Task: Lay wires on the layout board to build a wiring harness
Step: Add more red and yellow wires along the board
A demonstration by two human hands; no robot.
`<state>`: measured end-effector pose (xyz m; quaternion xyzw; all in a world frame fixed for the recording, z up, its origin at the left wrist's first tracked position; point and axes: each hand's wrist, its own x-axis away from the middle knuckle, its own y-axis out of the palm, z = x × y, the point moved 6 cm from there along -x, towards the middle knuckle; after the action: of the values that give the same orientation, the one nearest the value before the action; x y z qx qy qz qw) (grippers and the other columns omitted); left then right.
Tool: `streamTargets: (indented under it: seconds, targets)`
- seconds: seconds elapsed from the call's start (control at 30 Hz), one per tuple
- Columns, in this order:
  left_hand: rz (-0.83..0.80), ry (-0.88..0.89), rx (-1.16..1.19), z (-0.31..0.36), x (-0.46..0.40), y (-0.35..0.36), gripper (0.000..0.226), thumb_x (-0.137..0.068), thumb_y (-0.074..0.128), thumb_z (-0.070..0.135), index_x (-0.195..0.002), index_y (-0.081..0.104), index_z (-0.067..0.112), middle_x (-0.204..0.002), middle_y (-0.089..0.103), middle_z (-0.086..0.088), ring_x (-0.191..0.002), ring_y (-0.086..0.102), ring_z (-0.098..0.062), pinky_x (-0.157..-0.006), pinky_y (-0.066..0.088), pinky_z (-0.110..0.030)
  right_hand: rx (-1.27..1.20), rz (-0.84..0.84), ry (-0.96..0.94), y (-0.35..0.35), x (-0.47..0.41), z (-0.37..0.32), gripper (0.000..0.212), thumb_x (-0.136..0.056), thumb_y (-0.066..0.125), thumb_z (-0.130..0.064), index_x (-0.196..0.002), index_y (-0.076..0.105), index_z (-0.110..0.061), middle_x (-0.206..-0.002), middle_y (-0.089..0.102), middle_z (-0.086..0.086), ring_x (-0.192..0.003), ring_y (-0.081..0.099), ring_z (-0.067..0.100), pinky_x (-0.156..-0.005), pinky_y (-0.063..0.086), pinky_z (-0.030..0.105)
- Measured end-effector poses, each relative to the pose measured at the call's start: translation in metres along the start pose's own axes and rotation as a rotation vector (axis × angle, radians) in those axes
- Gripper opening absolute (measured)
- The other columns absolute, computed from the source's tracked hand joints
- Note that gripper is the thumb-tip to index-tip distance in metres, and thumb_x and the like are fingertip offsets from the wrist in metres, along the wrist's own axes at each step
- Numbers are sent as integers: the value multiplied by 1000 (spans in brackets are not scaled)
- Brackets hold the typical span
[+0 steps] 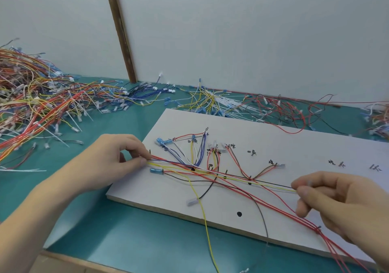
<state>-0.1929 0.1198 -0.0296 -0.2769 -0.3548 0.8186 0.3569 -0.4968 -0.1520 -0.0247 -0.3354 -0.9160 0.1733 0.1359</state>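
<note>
Harness partly laid: many wires [210, 173] are routed over the board [294, 144] near its left edge. A yellow wire [263, 185] is pinched taut between left hand [109, 159] and right hand [328, 199]; stock piles [31, 104] remain on the desk.

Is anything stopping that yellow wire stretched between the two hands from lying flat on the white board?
Yes. Between the left hand and right hand, the yellow wire crosses red wires and nails on the board.

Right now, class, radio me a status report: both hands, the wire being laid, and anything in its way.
Left hand and right hand pinch one yellow wire, stretched across layout board. Loose red wires cross its path.
</note>
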Motion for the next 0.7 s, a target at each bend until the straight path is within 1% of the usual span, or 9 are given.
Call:
streamTargets:
  seconds: [0.13,0.2,0.27,0.33,0.4,0.47,0.5,0.6,0.7]
  targets:
    - [23,-32,64,-6,0,1,30,-82,84,9,-79,82,38,-96,75,17,-83,68,-11,-68,49,-26,44,-7,54,-2,2,8,11,-88,68,-31,-87,77,-38,-72,77,10,-35,31,11,-33,27,12]
    - [20,-56,66,-8,-3,1,29,-80,86,9,-78,82,38,-94,76,15,-83,69,-10,-69,49,-24,113,8,51,-4,1,10,8,-83,68,-40,-85,76,-40,-71,77,6,-34,36,5,-34,29,11]
    - [8,-78,52,-9,-5,0,27,-77,89,13,-77,82,40,-92,75,17,-83,69,-8,-68,49,-22,183,40,15,-6,0,9,8,-84,69,-43,-81,76,-40,-67,75,2,-36,43,2,-41,36,10]
    - [-13,-102,34,-10,-8,-2,26,-75,91,19,-77,81,43,-89,74,18,-81,68,-6,-65,50,-20,215,69,-2,-7,0,6,8,-84,70,-44,-79,75,-40,-65,74,-1,-41,49,0,-55,42,21]
    - [-71,-126,-2,-11,-12,-3,26,-75,91,24,-82,79,46,-83,75,18,-78,68,-3,-69,52,-26,215,69,-1,-5,-2,4,8,-85,70,-41,-79,75,-41,-65,73,-2,-47,53,-1,-63,41,30]
    - [-156,-148,-38,-11,-16,-3,27,-75,91,25,-86,79,47,-79,76,16,-73,69,-1,-72,55,-31,213,52,3,-3,-3,2,12,-88,71,-35,-79,76,-41,-64,73,-1,-50,53,-2,-65,40,30]
    - [-187,-152,-54,-11,-18,-3,29,-75,91,25,-88,79,47,-78,76,15,-71,70,-1,-72,56,-31,214,44,5,-2,-3,1,15,-89,72,-31,-78,76,-40,-64,72,1,-49,52,-2,-64,40,30]
    - [-233,-143,-97,-10,-24,-4,34,-74,92,22,-91,78,48,-78,76,15,-71,71,-3,-69,56,-24,190,20,16,-2,-3,3,19,-91,72,-25,-77,77,-37,-65,71,4,-51,53,3,-64,41,30]
    - [-263,-116,-154,-7,-28,-5,38,-73,92,22,-90,75,52,-78,75,18,-73,71,0,-62,49,-11,171,-1,16,-1,-3,7,19,-91,72,-21,-80,77,-36,-66,71,7,-54,56,7,-65,44,30]
